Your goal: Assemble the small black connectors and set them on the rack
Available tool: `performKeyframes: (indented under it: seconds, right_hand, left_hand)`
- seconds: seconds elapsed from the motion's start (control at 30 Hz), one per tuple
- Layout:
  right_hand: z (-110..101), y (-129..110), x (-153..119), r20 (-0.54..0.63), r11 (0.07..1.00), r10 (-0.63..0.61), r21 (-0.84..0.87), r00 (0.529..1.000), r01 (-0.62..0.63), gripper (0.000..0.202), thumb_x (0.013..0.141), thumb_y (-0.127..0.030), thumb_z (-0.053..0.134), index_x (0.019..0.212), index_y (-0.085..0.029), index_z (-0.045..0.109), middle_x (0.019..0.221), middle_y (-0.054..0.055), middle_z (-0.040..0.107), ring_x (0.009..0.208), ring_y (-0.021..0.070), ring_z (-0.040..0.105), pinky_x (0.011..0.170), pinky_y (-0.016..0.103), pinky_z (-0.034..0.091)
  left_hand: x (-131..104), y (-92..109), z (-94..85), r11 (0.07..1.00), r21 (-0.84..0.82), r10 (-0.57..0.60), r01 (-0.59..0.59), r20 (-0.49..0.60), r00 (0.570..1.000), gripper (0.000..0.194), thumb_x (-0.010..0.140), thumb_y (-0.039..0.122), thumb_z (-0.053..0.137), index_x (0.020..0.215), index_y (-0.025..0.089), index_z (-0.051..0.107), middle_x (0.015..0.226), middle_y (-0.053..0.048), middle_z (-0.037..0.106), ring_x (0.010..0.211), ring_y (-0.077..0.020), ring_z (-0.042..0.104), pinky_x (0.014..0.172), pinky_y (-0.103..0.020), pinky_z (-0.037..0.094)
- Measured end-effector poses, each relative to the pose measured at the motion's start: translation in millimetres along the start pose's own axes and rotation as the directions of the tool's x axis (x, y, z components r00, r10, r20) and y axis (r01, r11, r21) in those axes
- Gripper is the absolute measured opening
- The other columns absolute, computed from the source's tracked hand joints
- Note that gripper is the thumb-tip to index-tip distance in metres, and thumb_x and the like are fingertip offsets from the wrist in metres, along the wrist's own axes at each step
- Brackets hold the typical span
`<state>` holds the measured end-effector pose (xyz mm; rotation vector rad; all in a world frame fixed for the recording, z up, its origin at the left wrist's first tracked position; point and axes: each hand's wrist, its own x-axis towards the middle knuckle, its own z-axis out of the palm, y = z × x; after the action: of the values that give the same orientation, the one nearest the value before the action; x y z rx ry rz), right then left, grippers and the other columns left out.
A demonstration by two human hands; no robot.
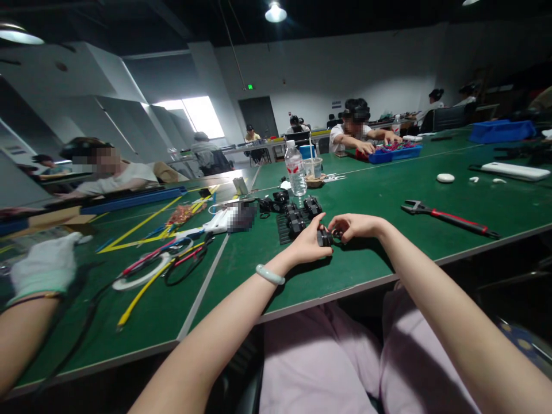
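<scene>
My left hand (307,242) is closed round a short black cylindrical part (325,238), held just over the green table near its front edge. Facing it, my right hand (354,226) has its fingers curled in a pinch at a small dark piece (337,234), too small to make out. Just beyond my left hand, several black cylindrical parts (295,219) stand on a black ribbed mat (283,231). More black pieces (276,201) lie behind them.
A water bottle (295,169) and a cup (313,168) stand farther back. At right lie an adjustable wrench (451,218), a white case (445,178) and a white power bank (515,171). Cables (149,287) spread at left beside a co-worker's gloved hand (43,267). Another person handles a blue tray (394,153).
</scene>
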<state>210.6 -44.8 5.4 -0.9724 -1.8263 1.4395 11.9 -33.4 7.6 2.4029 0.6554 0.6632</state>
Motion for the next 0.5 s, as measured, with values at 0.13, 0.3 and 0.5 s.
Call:
performKeyframes:
  seconds: [0.13, 0.3, 0.5]
  right_hand:
    - [8.2, 13.4, -5.7, 0.002, 0.988, 0.01, 0.153, 1.0, -0.011, 0.043, 0.048, -0.004, 0.063, 0.089, -0.013, 0.054, 0.075, -0.002, 0.057, 0.066, 0.0074, 0.052, 0.06, 0.019, 0.041]
    - [9.2, 9.1, -8.4, -0.016, 0.987, 0.027, 0.156, 1.0, -0.024, 0.042, 0.051, -0.009, 0.068, 0.09, -0.013, 0.054, 0.076, -0.002, 0.058, 0.062, 0.0063, 0.052, 0.053, 0.016, 0.04]
    - [8.6, 8.6, -7.0, -0.015, 0.991, 0.029, 0.13, 0.999, -0.027, 0.042, 0.053, -0.017, 0.071, 0.091, -0.014, 0.053, 0.075, -0.001, 0.058, 0.061, 0.0069, 0.054, 0.053, 0.018, 0.043]
  left_hand:
    - [0.4, 0.8, 0.7, 1.0, 0.009, 0.006, -0.006, 0.002, 1.0, 0.09, 0.056, 0.017, 0.063, 0.132, 0.016, 0.016, 0.097, -0.005, 0.049, 0.085, -0.0172, 0.052, 0.079, -0.032, 0.042]
    - [1.5, 5.5, -1.2, 0.999, 0.04, 0.002, -0.002, 0.016, 1.0, 0.089, 0.056, 0.018, 0.063, 0.132, 0.015, 0.017, 0.098, -0.005, 0.049, 0.087, -0.0183, 0.052, 0.081, -0.033, 0.042]
    - [1.0, 9.7, -3.6, 0.997, 0.068, 0.02, -0.022, 0.018, 1.0, 0.087, 0.056, 0.018, 0.062, 0.131, 0.014, 0.018, 0.101, -0.006, 0.049, 0.09, -0.0199, 0.051, 0.084, -0.034, 0.041]
